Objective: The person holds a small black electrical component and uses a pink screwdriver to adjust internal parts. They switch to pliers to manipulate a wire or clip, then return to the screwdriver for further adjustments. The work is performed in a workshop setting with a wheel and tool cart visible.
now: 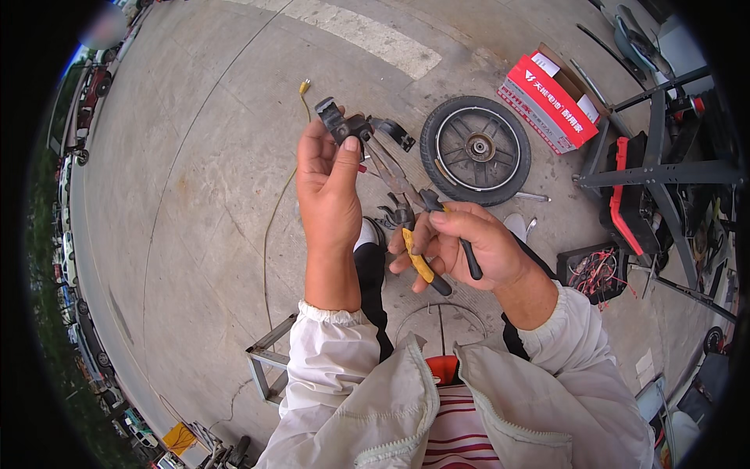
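Observation:
My left hand [334, 184] is raised at the middle, its thumb and fingers closed round a black clamp-like bracket [337, 123]. A curved black arm [397, 134] sticks out to the right of it. To the right and lower, my right hand [476, 246] grips a pair of pliers [420, 262] with yellow and black handles, spread apart. Their long worn metal jaws point up and left, reaching the bracket's lower side. Whether the jaws bite on it I cannot tell. A small dark hooked piece shows beside the pliers' pivot.
A spoked wheel with a black tyre [519, 176] lies on the concrete, beside a red box [547, 105]. A metal rack [664, 173] and a black bin of wires [591, 273] stand at right. A yellow cord [279, 205] runs along the floor, near a metal frame [269, 358].

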Available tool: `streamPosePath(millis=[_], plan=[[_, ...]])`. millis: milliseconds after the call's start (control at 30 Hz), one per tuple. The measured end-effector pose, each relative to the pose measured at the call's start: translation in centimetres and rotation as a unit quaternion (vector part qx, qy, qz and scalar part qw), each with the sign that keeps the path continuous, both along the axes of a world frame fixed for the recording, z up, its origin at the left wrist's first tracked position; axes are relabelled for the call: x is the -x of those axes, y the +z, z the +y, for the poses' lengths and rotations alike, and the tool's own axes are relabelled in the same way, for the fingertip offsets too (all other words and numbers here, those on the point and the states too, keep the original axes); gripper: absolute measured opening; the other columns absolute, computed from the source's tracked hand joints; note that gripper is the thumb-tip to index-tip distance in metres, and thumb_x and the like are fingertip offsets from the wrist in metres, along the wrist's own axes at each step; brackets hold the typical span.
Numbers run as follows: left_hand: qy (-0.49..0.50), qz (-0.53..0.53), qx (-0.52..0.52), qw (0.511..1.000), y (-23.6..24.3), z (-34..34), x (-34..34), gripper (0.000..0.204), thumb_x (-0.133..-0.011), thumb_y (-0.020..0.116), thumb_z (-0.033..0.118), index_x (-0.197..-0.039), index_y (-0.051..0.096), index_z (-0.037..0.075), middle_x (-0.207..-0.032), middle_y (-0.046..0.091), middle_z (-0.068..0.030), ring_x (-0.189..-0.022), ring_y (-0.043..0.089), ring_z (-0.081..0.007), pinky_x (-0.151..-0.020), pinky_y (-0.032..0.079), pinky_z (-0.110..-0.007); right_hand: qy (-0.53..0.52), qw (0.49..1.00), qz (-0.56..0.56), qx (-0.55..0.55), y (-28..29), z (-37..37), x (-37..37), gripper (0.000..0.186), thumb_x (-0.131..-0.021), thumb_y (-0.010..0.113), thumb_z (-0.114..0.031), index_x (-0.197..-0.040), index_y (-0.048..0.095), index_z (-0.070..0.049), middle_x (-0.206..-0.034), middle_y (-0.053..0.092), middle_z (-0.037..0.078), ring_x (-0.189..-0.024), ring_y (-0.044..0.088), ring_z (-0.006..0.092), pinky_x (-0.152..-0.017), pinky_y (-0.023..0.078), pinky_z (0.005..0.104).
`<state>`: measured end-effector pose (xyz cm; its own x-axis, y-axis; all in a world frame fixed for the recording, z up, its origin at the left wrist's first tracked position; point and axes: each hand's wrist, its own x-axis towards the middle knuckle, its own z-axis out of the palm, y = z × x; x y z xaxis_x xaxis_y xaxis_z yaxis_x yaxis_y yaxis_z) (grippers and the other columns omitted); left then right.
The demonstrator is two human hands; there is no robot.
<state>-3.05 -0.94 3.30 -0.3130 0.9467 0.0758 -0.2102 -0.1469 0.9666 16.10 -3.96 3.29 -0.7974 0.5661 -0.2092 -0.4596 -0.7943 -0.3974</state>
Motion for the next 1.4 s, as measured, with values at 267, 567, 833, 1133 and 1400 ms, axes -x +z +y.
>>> streamPosePath(millis=[267,567,833,1133,1400], plan=[[-0.003,0.038,0.009,0.999,0.0,0.0,-0.1,0.037,-0.098,0.054,0.005,-0.133,0.045,-0.002,-0.120,0.064,-0.0134,-0.110,0.062,-0.0202,-0.080,0.046,-0.026,-0.004,1.000,-0.010,-0.006,-0.3,-0.1,0.0,0.033,-0.100,0.045,-0.024,-0.095,0.059,0.006,-0.108,0.062,0.021,-0.092,0.067,0.0325,-0.066,0.057,0.0434],[-0.010,0.056,0.023,0.998,-0.2,-0.1,-0.4,0.040,-0.098,0.055,0.008,-0.135,0.043,-0.002,-0.118,0.064,-0.0119,-0.107,0.062,-0.0173,-0.075,0.046,-0.025,-0.032,0.999,-0.005,-0.007,-0.7,-0.3,0.4,0.035,-0.100,0.046,-0.024,-0.084,0.057,0.005,-0.097,0.061,0.022,-0.076,0.066,0.0251,-0.055,0.056,0.0341],[-0.015,-0.094,0.045,0.994,-0.4,-0.3,-0.9,0.033,-0.098,0.054,0.011,-0.128,0.048,-0.001,-0.119,0.062,-0.0130,-0.109,0.062,-0.0225,-0.086,0.048,-0.032,-0.038,0.997,-0.066,-0.028,0.2,0.0,0.7,0.032,-0.099,0.049,-0.024,-0.087,0.060,0.004,-0.098,0.063,0.019,-0.077,0.067,0.0229,-0.055,0.056,0.0323],[0.046,-0.231,0.075,0.969,-0.8,0.3,1.3,0.027,-0.098,0.056,0.018,-0.116,0.051,-0.001,-0.116,0.062,-0.0141,-0.108,0.063,-0.0219,-0.084,0.051,-0.035,-0.001,0.761,-0.548,-0.346,0.0,1.4,-0.3,0.029,-0.090,0.058,-0.024,-0.092,0.063,0.005,-0.097,0.067,0.019,-0.082,0.068,0.0285,-0.064,0.055,0.0403],[0.040,-0.244,0.065,0.967,-0.5,0.4,2.0,0.029,-0.097,0.058,0.019,-0.115,0.052,-0.002,-0.116,0.063,-0.0154,-0.110,0.063,-0.0249,-0.087,0.051,-0.036,0.380,0.403,-0.630,-0.544,-4.3,0.1,0.8,0.017,-0.072,0.062,-0.010,-0.083,0.075,-0.005,-0.087,0.072,0.016,-0.083,0.070,0.0323,-0.067,0.055,0.0426]])
